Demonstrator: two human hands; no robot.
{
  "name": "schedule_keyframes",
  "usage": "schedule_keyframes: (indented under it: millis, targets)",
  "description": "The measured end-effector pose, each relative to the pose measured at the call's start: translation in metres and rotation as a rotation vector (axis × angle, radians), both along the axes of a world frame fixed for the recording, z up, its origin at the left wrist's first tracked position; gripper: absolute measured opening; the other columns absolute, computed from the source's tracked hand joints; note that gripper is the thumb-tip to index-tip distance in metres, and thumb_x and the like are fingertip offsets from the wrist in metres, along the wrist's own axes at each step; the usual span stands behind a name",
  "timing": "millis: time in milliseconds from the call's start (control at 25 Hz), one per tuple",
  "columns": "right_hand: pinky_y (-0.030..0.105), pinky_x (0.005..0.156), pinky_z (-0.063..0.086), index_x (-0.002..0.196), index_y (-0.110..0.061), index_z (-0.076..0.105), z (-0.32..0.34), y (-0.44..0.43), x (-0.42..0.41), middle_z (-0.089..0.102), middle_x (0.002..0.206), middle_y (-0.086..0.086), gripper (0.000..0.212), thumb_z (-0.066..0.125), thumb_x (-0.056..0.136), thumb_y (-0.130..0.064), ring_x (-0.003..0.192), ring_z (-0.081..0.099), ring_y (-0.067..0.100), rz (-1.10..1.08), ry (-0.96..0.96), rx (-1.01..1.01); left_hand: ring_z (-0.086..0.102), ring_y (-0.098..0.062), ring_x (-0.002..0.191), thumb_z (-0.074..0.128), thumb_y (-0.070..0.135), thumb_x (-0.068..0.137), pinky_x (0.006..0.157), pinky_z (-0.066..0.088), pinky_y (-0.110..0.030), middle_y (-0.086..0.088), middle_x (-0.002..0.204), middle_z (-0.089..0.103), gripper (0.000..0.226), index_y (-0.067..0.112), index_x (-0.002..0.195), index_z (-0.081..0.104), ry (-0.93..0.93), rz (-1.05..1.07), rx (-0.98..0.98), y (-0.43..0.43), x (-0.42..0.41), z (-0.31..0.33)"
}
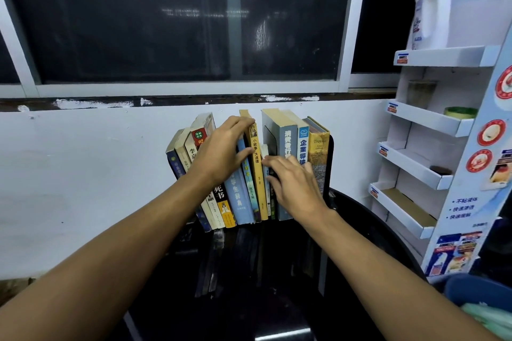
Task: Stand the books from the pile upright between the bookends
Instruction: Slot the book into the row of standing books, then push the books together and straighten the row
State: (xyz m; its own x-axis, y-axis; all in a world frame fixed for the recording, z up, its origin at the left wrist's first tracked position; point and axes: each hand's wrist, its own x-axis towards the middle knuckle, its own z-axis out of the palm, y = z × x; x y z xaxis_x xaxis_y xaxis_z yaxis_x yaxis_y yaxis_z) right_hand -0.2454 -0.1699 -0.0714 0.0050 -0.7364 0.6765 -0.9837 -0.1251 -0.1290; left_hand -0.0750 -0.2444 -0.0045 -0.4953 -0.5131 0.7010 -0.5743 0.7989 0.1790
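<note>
A row of several books [238,196] stands upright on a glossy black table [277,271] against the white wall. The left books lean to the left; the right group, ending in a yellow book [318,155], stands straight against a black bookend [329,169]. My left hand [221,152] rests on the leaning books, fingers curled over the top of a tan-spined book [257,174]. My right hand [293,183] presses its fingers into the gap beside that book, against small thin books there. The left bookend is hidden.
A white cardboard display rack [432,124] stands at the right, with a white detergent bottle [432,8] on its top shelf. A blue bin [476,293] sits at the lower right. A dark window [177,16] fills the wall above.
</note>
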Motion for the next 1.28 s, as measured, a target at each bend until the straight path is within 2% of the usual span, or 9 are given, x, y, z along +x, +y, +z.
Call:
schedule_keyframes:
  millis: [200,320,600,760,880,960,1040,1160,1280]
  targets:
    - [0.041,0.094,0.037,0.13,-0.022,0.061,0.001,-0.006,-0.001,0.065,0.13,-0.007,0.032,0.061,0.098,-0.024,0.114,0.056,0.015,-0.01,0.002,-0.012,0.058,-0.016,0.123,0.073,0.024,0.091,0.105,0.049,-0.037,0.001,0.14,0.058,0.054,0.018,0.141,0.055,0.059,-0.005,-0.027,-0.003,-0.004,0.001]
    - [0.043,0.094,0.038,0.128,-0.021,0.063,0.0,-0.011,-0.002,0.067,0.126,-0.005,0.031,0.063,0.098,-0.023,0.112,0.056,0.017,-0.015,0.007,-0.02,0.057,-0.014,0.121,0.073,0.024,0.091,0.102,0.044,-0.026,0.003,0.137,0.06,0.05,0.019,0.139,0.057,0.08,0.007,-0.049,-0.007,-0.007,-0.002]
    - [0.043,0.095,0.036,0.13,-0.023,0.062,-0.002,-0.007,-0.003,0.066,0.129,-0.006,0.031,0.061,0.099,-0.025,0.113,0.056,0.015,-0.014,-0.016,0.002,0.054,-0.012,0.124,0.072,0.024,0.093,0.102,0.034,-0.018,0.003,0.138,0.06,0.049,0.019,0.139,0.057,0.11,0.016,-0.024,-0.003,-0.011,-0.004]
    - [0.039,0.092,0.031,0.138,-0.026,0.055,-0.001,-0.003,-0.002,0.06,0.138,-0.008,0.038,0.058,0.1,-0.025,0.117,0.053,0.013,-0.013,0.003,0.048,0.051,-0.014,0.13,0.071,0.023,0.093,0.107,0.034,-0.021,0.0,0.143,0.056,0.054,0.017,0.144,0.053,0.092,0.02,0.01,0.0,-0.008,-0.003]
    - [0.038,0.092,0.026,0.151,-0.029,0.04,0.003,0.005,-0.005,0.043,0.155,-0.012,0.053,0.057,0.101,-0.026,0.13,0.044,0.011,0.003,0.034,0.128,0.049,-0.017,0.135,0.069,0.025,0.095,0.114,0.039,-0.033,0.0,0.148,0.052,0.059,0.016,0.149,0.048,0.052,0.017,0.023,0.008,-0.005,-0.002]
    - [0.043,0.099,0.03,0.158,-0.03,0.024,0.005,0.014,-0.009,0.029,0.162,-0.012,0.064,0.054,0.102,-0.03,0.134,0.039,0.011,0.037,0.082,0.2,0.048,-0.016,0.136,0.069,0.028,0.095,0.114,0.042,-0.038,0.001,0.149,0.05,0.06,0.018,0.15,0.046,0.049,-0.003,0.012,0.018,0.002,-0.004]
    - [0.046,0.107,0.032,0.16,-0.031,0.016,0.006,0.025,-0.014,0.026,0.163,-0.013,0.068,0.052,0.102,-0.035,0.136,0.037,0.009,0.084,0.087,0.232,0.046,-0.014,0.137,0.068,0.031,0.095,0.112,0.043,-0.037,0.004,0.15,0.049,0.061,0.023,0.15,0.045,0.064,-0.027,0.004,0.029,0.013,-0.007]
    - [0.039,0.113,0.027,0.156,-0.035,0.027,0.018,0.04,-0.018,0.038,0.154,-0.016,0.059,0.051,0.103,-0.037,0.136,0.035,0.002,0.181,-0.053,0.175,0.045,-0.008,0.137,0.067,0.033,0.096,0.111,0.045,-0.035,0.01,0.151,0.048,0.059,0.027,0.15,0.045,0.103,-0.042,0.0,0.042,0.034,-0.015]
    - [0.048,0.116,0.032,0.15,-0.033,0.042,0.046,0.044,-0.014,0.048,0.142,-0.018,0.049,0.054,0.102,-0.038,0.13,0.037,-0.003,0.289,-0.106,0.104,0.045,-0.006,0.138,0.066,0.033,0.097,0.112,0.045,-0.038,0.012,0.151,0.048,0.056,0.027,0.149,0.047,0.103,-0.034,-0.017,0.052,0.053,-0.03]
